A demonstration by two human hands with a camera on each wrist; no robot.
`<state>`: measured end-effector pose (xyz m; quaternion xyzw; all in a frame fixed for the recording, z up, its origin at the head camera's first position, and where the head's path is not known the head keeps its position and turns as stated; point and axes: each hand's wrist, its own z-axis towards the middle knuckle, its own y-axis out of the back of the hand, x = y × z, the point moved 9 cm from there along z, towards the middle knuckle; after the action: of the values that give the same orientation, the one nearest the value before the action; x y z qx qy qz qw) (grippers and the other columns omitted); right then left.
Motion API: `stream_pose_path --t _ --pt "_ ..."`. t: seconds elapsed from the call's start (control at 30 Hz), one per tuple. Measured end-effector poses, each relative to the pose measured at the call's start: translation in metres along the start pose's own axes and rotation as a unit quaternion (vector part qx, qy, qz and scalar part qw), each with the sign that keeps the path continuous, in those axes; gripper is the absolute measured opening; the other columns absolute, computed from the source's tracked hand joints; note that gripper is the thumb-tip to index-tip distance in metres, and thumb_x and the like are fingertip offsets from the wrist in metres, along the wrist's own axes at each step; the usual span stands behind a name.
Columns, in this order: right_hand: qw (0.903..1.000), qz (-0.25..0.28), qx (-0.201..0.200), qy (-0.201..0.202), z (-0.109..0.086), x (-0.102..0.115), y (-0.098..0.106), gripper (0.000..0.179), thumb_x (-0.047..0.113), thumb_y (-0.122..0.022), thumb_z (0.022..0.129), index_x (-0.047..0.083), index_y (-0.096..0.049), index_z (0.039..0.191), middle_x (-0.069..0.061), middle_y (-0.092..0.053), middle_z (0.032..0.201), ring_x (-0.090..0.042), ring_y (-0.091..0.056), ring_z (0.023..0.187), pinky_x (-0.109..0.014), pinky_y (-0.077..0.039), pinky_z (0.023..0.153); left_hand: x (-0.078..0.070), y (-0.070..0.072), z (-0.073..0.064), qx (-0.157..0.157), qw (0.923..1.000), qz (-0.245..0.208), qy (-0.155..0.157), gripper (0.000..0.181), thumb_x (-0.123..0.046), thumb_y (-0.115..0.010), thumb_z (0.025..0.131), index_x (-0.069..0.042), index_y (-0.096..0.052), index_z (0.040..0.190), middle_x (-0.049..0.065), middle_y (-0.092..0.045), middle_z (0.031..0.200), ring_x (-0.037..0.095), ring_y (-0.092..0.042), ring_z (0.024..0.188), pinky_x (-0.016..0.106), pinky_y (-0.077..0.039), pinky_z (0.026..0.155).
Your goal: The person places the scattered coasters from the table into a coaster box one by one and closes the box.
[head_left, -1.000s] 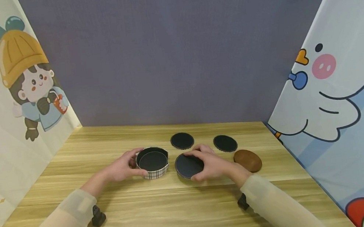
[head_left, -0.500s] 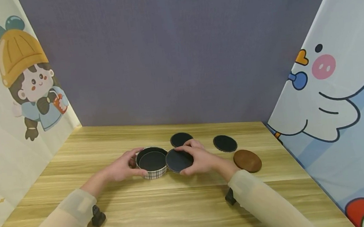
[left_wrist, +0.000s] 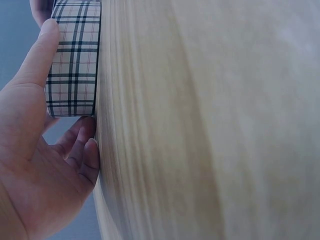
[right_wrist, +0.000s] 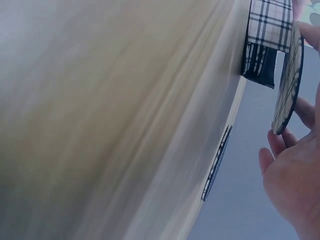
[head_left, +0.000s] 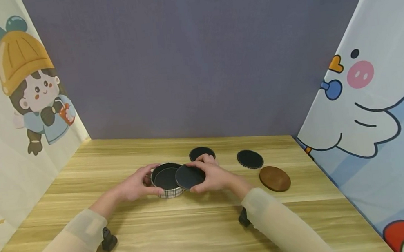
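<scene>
A round coaster holder (head_left: pixel 170 193), plaid outside and black inside, stands on the table. My left hand (head_left: pixel 135 184) grips its left side, thumb in front and fingers round the back; in the left wrist view the thumb lies along the plaid wall (left_wrist: pixel 75 60). Between thumb and fingers of my right hand (head_left: pixel 215 176) is a round black coaster (head_left: pixel 189 177), held over the holder's right rim. The right wrist view shows this coaster's plaid underside (right_wrist: pixel 289 80), raised off the table beside the holder. Part of the holder's opening is hidden beneath it.
Behind my right hand lies a black coaster (head_left: pixel 199 152), partly covered by the fingers. Another black coaster (head_left: pixel 250 159) lies farther right, with a brown disc (head_left: pixel 275 178) in front of it. A grey panel (head_left: pixel 188 61) closes the table's back.
My right hand has carried the coaster left, from beside the holder to over its right rim. The left hand and the holder have stayed in place.
</scene>
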<state>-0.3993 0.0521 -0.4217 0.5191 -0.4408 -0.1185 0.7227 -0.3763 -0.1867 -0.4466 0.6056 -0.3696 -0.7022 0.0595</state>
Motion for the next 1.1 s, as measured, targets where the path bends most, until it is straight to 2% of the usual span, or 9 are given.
stream_pose_path --t 0.2,0.5,0.8,1.1 --pt "1.0 -0.004 -0.001 0.001 0.009 0.002 -0.005 0.092 0.055 -0.087 0.081 0.032 -0.053 0.163 -0.008 -0.042 0.152 -0.029 -0.036 0.138 -0.054 -0.03 0.115 0.001 -0.001 0.001 0.006 1.0 -0.004 -0.001 0.107 -0.03 -0.091 0.094 -0.003 -0.024 0.173 0.026 -0.059 0.135 0.027 -0.066 0.105 0.038 -0.058 0.078" --pt "0.9999 -0.012 0.005 0.003 0.019 0.013 -0.007 0.09 0.052 -0.087 0.083 0.032 -0.053 0.164 -0.009 -0.042 0.154 -0.03 -0.035 0.144 -0.06 -0.025 0.124 0.001 0.001 0.001 0.0 1.0 0.005 0.002 0.107 -0.032 -0.092 0.093 -0.003 -0.027 0.172 0.029 -0.055 0.139 0.028 -0.066 0.109 0.038 -0.057 0.083" --pt "0.9996 -0.027 0.006 0.0 0.029 0.023 -0.014 0.089 0.055 -0.087 0.084 0.033 -0.053 0.163 -0.008 -0.042 0.154 -0.028 -0.035 0.14 -0.051 -0.03 0.117 -0.001 0.0 0.001 0.004 1.0 0.006 0.0 0.106 -0.032 -0.091 0.094 -0.002 -0.027 0.172 0.028 -0.055 0.138 0.027 -0.067 0.109 0.038 -0.056 0.085" --pt "0.9995 -0.03 0.009 -0.003 0.04 0.032 -0.021 0.088 0.057 -0.085 0.086 0.034 -0.052 0.164 -0.007 -0.043 0.158 -0.027 -0.036 0.141 -0.05 -0.033 0.117 0.001 0.0 -0.001 0.017 0.9996 0.019 -0.015 0.105 -0.042 -0.088 0.096 -0.003 -0.027 0.172 0.028 -0.055 0.138 0.025 -0.068 0.108 0.034 -0.057 0.08"
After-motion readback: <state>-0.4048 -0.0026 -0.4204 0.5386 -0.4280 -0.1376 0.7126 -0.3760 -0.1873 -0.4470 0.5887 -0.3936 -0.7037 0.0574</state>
